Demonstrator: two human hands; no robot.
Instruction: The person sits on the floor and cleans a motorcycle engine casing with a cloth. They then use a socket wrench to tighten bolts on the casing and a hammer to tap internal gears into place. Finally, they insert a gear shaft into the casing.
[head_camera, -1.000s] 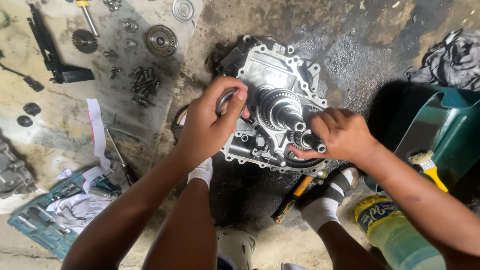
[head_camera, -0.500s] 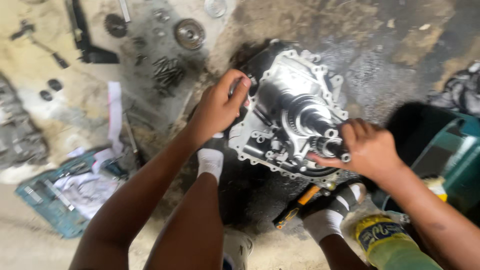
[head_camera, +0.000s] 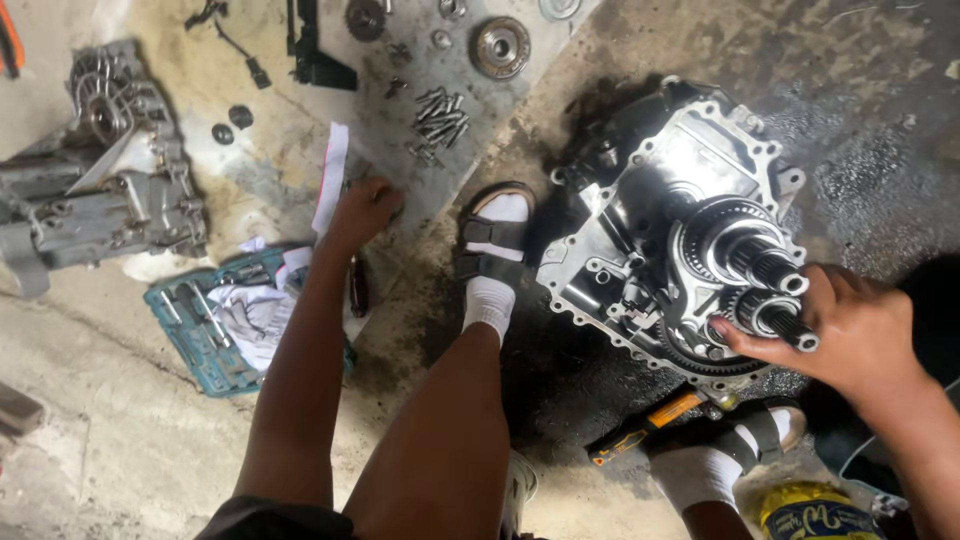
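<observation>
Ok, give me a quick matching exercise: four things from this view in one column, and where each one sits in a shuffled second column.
Things:
1. left hand
2. right hand
3. pile of bolts
4. orange-handled tool

Places:
A. on the floor between the gearbox housing and the foot below it
B. fingers on the splined shafts
C. on the floor beside a white paper strip
D. on the grey sheet near the top of the view

Pairs: 1-C, 2-B, 3-D, 4-A

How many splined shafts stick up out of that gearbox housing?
2: a taller shaft at the centre, and a shorter shaft beside it, touched by the right hand. Others may be hidden.
</observation>
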